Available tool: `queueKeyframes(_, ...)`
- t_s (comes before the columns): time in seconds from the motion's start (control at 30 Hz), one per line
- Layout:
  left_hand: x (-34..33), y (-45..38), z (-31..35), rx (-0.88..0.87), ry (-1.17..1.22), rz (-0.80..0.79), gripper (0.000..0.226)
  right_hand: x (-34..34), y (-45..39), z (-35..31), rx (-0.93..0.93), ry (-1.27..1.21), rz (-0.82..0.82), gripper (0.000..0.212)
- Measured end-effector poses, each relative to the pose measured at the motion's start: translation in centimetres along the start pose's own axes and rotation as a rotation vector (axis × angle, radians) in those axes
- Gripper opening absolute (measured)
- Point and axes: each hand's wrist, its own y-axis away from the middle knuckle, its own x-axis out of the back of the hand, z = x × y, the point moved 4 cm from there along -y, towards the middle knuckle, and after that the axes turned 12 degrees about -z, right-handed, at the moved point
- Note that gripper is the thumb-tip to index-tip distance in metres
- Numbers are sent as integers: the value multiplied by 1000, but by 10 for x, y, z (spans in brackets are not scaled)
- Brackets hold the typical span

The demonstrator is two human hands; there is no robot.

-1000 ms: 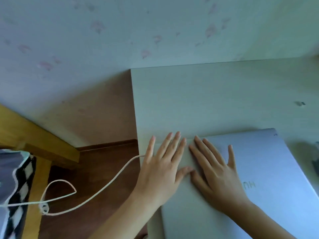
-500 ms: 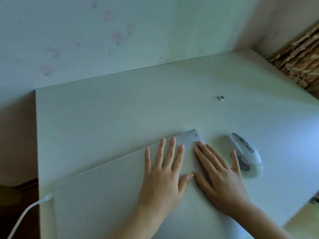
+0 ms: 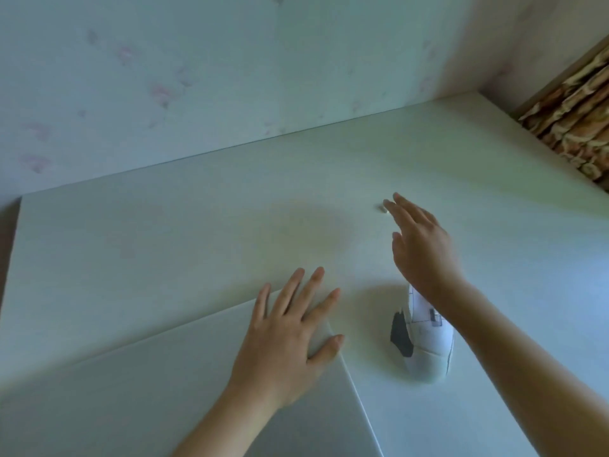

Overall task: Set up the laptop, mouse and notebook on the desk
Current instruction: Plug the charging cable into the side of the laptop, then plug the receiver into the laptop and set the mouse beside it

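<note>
Head view: left hand (image 3: 283,338) flat on closed laptop (image 3: 164,390).

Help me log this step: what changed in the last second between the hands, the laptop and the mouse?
The right hand left the laptop lid and reached forward past the mouse, fingers spread, toward a small object on the desk. It holds nothing. The left hand stayed flat on the closed laptop's far right corner. The mouse stayed beside the laptop, untouched.
</note>
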Motion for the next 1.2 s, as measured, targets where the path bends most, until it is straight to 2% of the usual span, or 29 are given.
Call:
queueKeyframes(0.13, 3, -1, 1, 12, 16, -1, 57, -16, -46, 28, -62, 157, -183, 53)
queueKeyframes(0.3, 5, -1, 0, 3, 26, 11, 58, -33, -36, 4, -8, 133, -128, 40)
queueKeyframes(0.43, 4, -1, -1, -5, 48, 21, 57, -39, 6, -27, 120, -94, -85, 17)
queueKeyframes(0.6, 3, 2, -2, 4, 61, 45, 59, -41, 58, -53, 210, -217, -90, 33)
queueKeyframes(0.73, 4, 4, -1, 2, 95, 68, 65, -33, 54, -37, 85, -544, -178, 54)
queueKeyframes(0.87, 4, 4, -2, 5, 103, 76, 68, -24, 54, -33, 5, -469, -246, 76)
queueKeyframes(0.93, 4, 4, -1, 5, 94, 76, 68, -22, 65, -38, -92, -590, -142, 73)
queueKeyframes(1.0, 3, 4, -2, 6, 90, 72, 68, -28, 84, -49, -220, -834, 23, 66)
queueKeyframes(1.07, 3, 4, -2, 3, 97, 78, 68, -41, 103, -62, -294, -1022, 114, 59)
queueKeyframes(1.13, 4, 4, -2, -12, 116, 88, 67, -52, 112, -64, -322, -987, 110, 55)
queueKeyframes(1.2, 3, 3, -2, -29, 127, 96, 67, -56, 108, -52, -311, -776, 69, 54)
